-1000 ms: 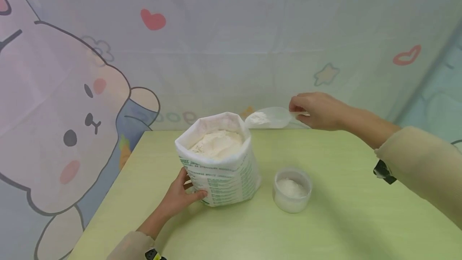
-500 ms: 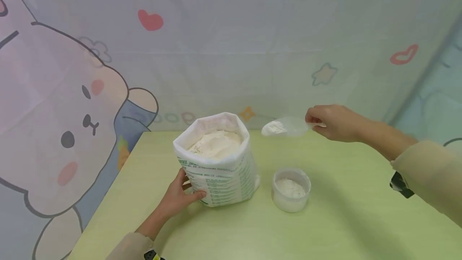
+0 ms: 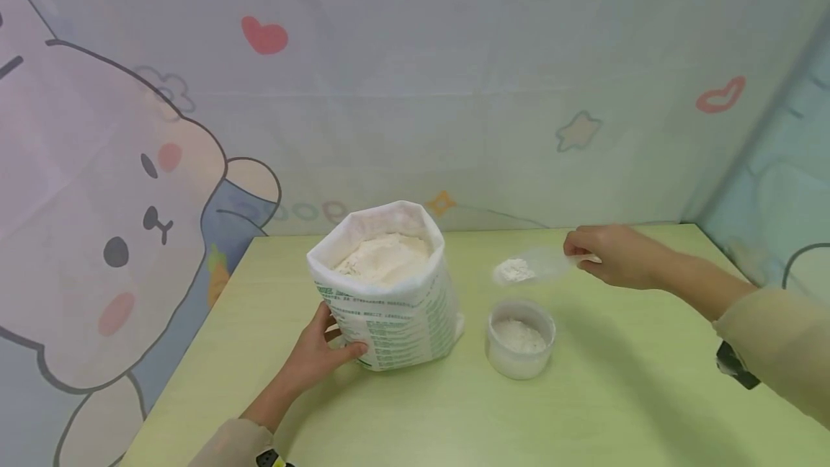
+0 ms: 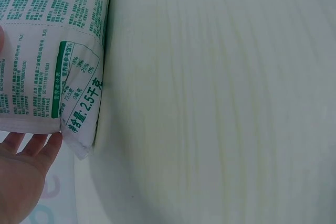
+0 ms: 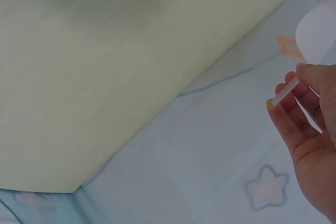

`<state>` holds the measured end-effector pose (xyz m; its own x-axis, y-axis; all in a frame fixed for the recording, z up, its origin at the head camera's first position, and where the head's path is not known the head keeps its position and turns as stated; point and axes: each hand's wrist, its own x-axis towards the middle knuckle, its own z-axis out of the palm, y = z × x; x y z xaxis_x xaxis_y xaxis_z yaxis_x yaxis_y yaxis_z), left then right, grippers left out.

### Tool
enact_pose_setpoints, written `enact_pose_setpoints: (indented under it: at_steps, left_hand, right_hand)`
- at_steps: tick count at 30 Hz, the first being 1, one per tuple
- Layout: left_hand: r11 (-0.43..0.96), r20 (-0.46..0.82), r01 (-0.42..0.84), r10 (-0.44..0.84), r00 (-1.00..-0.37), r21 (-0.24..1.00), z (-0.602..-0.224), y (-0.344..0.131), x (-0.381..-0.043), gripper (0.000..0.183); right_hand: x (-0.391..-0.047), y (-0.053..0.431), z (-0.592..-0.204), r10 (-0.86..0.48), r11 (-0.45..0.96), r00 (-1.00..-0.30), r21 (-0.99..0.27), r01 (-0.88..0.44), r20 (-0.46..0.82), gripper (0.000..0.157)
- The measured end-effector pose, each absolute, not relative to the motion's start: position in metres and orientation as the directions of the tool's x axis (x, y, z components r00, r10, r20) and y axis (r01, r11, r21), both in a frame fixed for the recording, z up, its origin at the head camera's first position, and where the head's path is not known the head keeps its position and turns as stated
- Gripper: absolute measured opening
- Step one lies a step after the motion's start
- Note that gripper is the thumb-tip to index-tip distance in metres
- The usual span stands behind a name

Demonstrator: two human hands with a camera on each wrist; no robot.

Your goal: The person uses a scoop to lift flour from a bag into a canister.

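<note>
A white bag of flour [image 3: 398,323] with green print stands with its top open on the table. My left hand [image 3: 320,352] grips its lower left side, thumb on the front; the left wrist view has fingers [image 4: 50,148] at the bag's bottom edge. A clear plastic scoop [image 3: 547,265] carries a small heap of white flour at its tip. Its handle is pinched between the thumb and fingers of my right hand [image 3: 616,256], and the scoop hangs above and behind a small round tub [image 3: 519,359]. White powder lies inside the tub.
The pale green table [image 3: 454,424] ends at a cloth backdrop [image 3: 415,92] printed with hearts and a rabbit. The tub stands just right of the bag.
My right hand has moved right and down with the loaded scoop, from beside the bag's mouth to just behind the tub. The left hand keeps its grip on the bag.
</note>
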<state>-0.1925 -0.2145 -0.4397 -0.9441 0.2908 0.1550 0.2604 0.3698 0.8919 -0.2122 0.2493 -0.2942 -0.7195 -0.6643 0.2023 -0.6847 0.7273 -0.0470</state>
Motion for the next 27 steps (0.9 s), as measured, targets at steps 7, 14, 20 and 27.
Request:
enact_pose_setpoints:
  at_steps: [7,14,20,27]
  left_hand:
    - [0.368,0.161,0.266,0.292,-0.943,0.891,-0.439,-0.215,-0.192,0.074]
    - [0.366,0.170,0.274,0.292,-0.941,0.889,-0.438,-0.214,-0.191,0.074]
    - [0.363,0.176,0.279,0.292,-0.940,0.889,-0.438,-0.214,-0.192,0.072]
    - [0.365,0.161,0.267,0.296,-0.942,0.892,-0.440,-0.215,-0.194,0.074]
  right_hand:
    - [-0.210,0.253,-0.306,-0.656,0.741,-0.735,-0.035,-0.670,0.172,0.023]
    - [-0.208,0.254,-0.306,-0.663,0.742,-0.735,-0.006,-0.671,0.145,0.025]
    - [-0.208,0.253,-0.305,-0.670,0.742,-0.733,0.081,-0.665,0.116,0.026]
    - [-0.209,0.251,-0.303,-0.697,0.713,-0.712,0.190,-0.675,0.086,0.027]
